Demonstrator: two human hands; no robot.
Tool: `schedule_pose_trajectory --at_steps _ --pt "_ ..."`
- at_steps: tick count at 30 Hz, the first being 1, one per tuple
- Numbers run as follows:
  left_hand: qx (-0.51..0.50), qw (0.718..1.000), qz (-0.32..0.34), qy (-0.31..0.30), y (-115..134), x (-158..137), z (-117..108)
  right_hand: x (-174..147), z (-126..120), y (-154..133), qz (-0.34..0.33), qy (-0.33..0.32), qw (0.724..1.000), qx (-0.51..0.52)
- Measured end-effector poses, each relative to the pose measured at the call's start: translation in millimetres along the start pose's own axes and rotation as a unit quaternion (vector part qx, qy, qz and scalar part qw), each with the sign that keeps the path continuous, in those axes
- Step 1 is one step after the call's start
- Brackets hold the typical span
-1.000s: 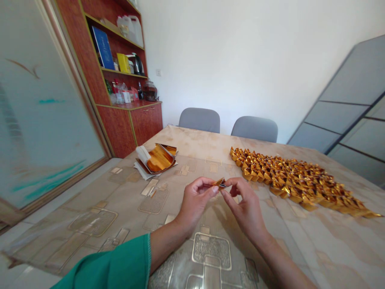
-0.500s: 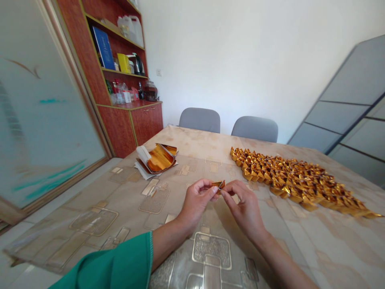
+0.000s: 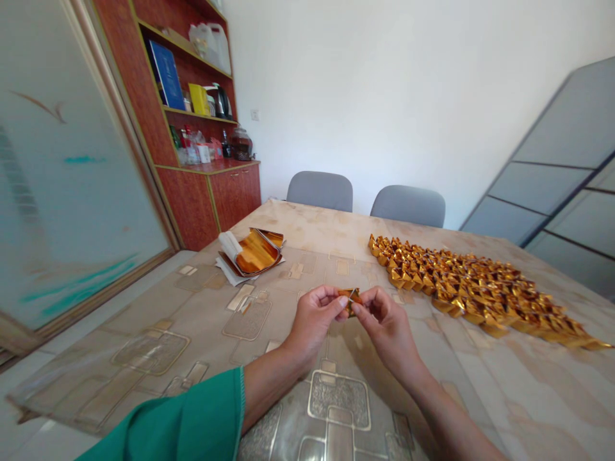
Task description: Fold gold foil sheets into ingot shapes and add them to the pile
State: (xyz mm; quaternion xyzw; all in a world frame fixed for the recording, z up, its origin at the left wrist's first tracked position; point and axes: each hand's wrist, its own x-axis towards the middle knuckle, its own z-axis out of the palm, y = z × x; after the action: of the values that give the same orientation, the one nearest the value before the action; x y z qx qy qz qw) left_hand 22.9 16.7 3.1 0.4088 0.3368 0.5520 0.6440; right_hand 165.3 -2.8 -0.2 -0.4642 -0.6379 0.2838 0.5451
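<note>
I pinch 1 small folded gold piece [image 3: 354, 297] between the thumb and fingers of my left hand [image 3: 307, 323] and right hand [image 3: 388, 325], above the patterned tablecloth [image 3: 192, 320]. Ahead to my left lies a stack of gold sheets [image 3: 259, 251] with white paper; to my right, many folded gold shapes [image 3: 473, 285] sit packed together. Beyond the table's far edge stand 2 grey chairs [image 3: 319, 191].

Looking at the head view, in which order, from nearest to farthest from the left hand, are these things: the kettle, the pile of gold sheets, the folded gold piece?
1. Folded gold piece: held in the left hand.
2. Pile of gold sheets: on the table, ahead and leftward.
3. Kettle: on the cabinet shelf, beyond the table.
</note>
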Motion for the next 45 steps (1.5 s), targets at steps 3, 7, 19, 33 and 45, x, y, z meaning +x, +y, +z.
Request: schedule_pose_trajectory --at_steps 3,7,19,33,45 --pt "0.000 1.000 -0.009 0.005 -0.8 0.6 -0.6 1.1 -1.2 1.0 0.032 -0.013 0.998 0.055" --pt "0.010 1.000 -0.006 0.002 0.7 0.0 0.3 2.9 -2.3 -0.5 0.081 -0.061 0.987 0.121" --pt "-0.009 1.000 -0.006 0.010 0.1 -2.1 0.5 -2.7 5.9 -8.2 0.007 0.029 1.000 -0.008" --pt "-0.115 0.990 -0.074 -0.025 1.7 -4.1 1.7 -6.8 5.4 -21.2 -0.097 0.052 0.986 -0.125" --pt "-0.051 0.994 -0.085 -0.056 5.4 1.2 -3.9 -6.3 4.5 -16.7 -0.062 0.064 0.993 -0.079"
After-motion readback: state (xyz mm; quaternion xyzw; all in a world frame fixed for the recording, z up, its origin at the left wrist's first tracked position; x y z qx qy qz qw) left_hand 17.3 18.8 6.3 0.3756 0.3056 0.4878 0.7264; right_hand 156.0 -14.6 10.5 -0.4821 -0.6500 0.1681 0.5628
